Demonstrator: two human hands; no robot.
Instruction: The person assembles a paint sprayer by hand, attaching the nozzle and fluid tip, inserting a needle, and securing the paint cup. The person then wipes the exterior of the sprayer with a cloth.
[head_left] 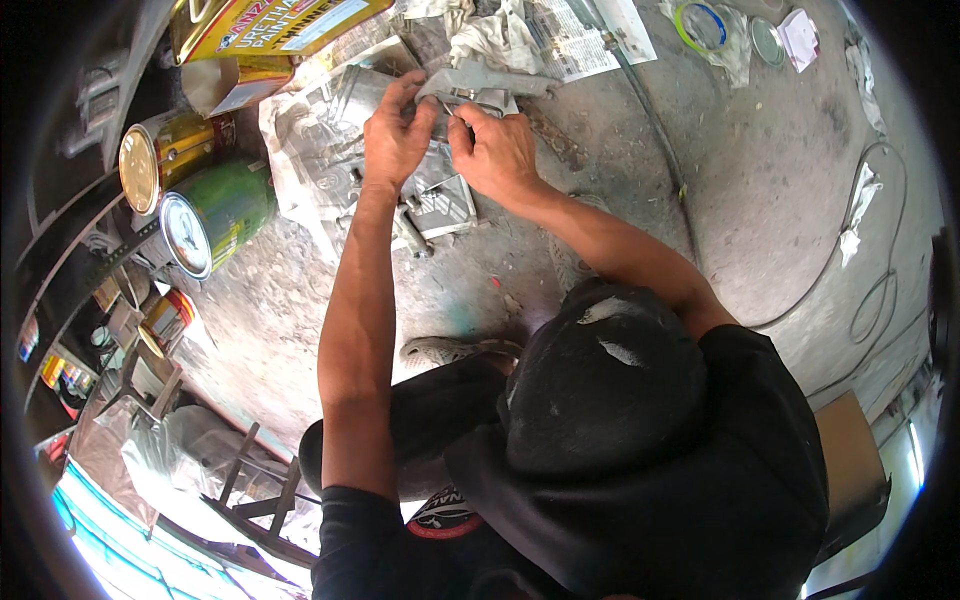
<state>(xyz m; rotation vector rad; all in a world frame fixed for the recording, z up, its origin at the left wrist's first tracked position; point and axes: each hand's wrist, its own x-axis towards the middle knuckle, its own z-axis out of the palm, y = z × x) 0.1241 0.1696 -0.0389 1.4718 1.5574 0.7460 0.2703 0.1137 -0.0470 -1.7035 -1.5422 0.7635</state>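
A grey, angular metal-looking part (480,78) lies over newspaper (300,170) on the floor, at the top middle. My left hand (398,145) grips its left end, thumb and fingers bent around the edge. Close beside it, my right hand (497,150) is closed in a pinch at the part's near side. A thin, pale sliver (447,108) shows by the right fingertips; its kind cannot be made out. Below my hands, a small metal rod-like piece (412,232) rests at the newspaper's near edge.
To the left stand a yellow rectangular tin (275,30), a gold can (165,155) and a green can (220,215) on their sides. A crumpled cloth (495,38) lies beyond the part. A dark hose (655,110) crosses the floor; a cable (880,310) loops at right. A wooden frame (255,490) stands lower left.
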